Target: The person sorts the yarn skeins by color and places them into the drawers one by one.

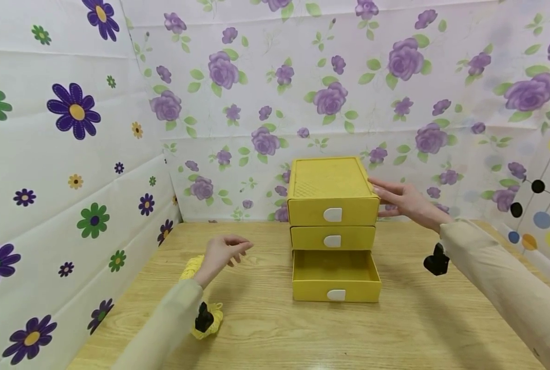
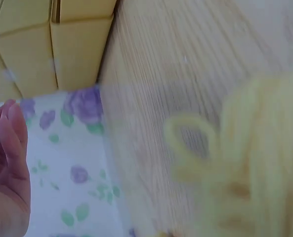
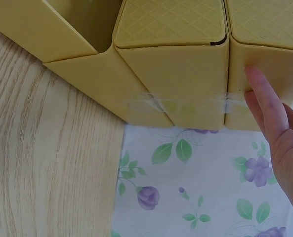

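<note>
A yellow three-drawer box stands on the wooden table, its bottom drawer pulled out and the upper two closed. Each drawer front has a white tab. Fingers of my right hand rest against the right side of the top section, as the right wrist view shows with the fingers nearly straight. My left hand is over the table left of the box, fingers loosely bent and holding nothing. Beneath that wrist lies a skein of yellow yarn, partly hidden by the forearm; the yarn looks blurred in the left wrist view.
Behind the table hangs a white cloth with purple roses; a flower-print cloth hangs on the left and a dotted one on the right. Clear tape crosses the side of the box. Bare wood shows in front of the box.
</note>
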### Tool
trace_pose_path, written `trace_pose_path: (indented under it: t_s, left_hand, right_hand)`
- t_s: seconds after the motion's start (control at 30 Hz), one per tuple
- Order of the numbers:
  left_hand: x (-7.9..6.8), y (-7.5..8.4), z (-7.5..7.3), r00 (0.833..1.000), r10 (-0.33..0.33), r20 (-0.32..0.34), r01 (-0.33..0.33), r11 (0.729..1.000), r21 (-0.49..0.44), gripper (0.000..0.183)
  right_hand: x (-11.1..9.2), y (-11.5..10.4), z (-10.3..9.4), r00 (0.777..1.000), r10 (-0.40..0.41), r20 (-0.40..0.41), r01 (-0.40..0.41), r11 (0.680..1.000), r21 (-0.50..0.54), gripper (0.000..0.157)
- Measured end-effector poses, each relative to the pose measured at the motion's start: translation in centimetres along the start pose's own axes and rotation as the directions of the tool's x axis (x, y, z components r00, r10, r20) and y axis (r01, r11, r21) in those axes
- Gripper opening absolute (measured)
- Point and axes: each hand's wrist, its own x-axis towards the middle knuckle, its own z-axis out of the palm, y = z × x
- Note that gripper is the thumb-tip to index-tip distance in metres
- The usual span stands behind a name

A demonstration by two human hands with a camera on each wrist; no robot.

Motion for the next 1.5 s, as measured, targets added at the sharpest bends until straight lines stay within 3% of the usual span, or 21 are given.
trace_pose_path:
  t_s: [0.17,0.33,0.57,0.73,1.03,1.3,1.5]
  left_hand:
    - [0.2,-1.5,-2.7,0.994,-0.035,-0.107,0.034,0.999,-0.013,0.031]
    - [-0.1,-2.7,-4.7,0.977,-0.038,-0.211,0.036,0.999,-0.015,0.033]
    - [-1.3,-4.3,-6.2,0.940,-0.023,-0.341,0.061,0.993,0.102,0.044]
    - [-2.2,-5.4,-6.5,0.929,-0.068,-0.365,0.140,0.975,0.174,0.060]
    - [-3.3,-6.3,-6.7,0.906,-0.171,-0.386,0.245,0.958,0.151,0.067]
    - [-4.4,-6.9,-6.2,0.890,-0.239,-0.388,0.295,0.951,0.090,0.064]
    - [-4.7,-7.3,-5.7,0.889,-0.256,-0.380,0.318,0.942,0.108,0.054]
  right_hand:
    - [0.0,0.1,-0.1,1.000,0.007,-0.010,-0.007,1.000,0.000,0.056]
    - [0.0,0.2,-0.1,1.000,-0.006,-0.013,0.006,1.000,-0.002,0.056]
    - [0.1,0.1,0.0,1.000,-0.009,-0.009,0.009,1.000,-0.005,0.056]
    - [0.1,0.2,-0.1,1.000,-0.006,-0.011,0.006,1.000,-0.002,0.055]
    - [0.2,0.2,-0.1,1.000,-0.017,0.006,0.017,1.000,-0.016,0.055]
    - [0.1,0.2,-0.2,1.000,-0.015,0.005,0.015,1.000,-0.026,0.055]
    - [0.2,0.2,-0.1,1.000,0.003,-0.019,-0.003,1.000,-0.012,0.054]
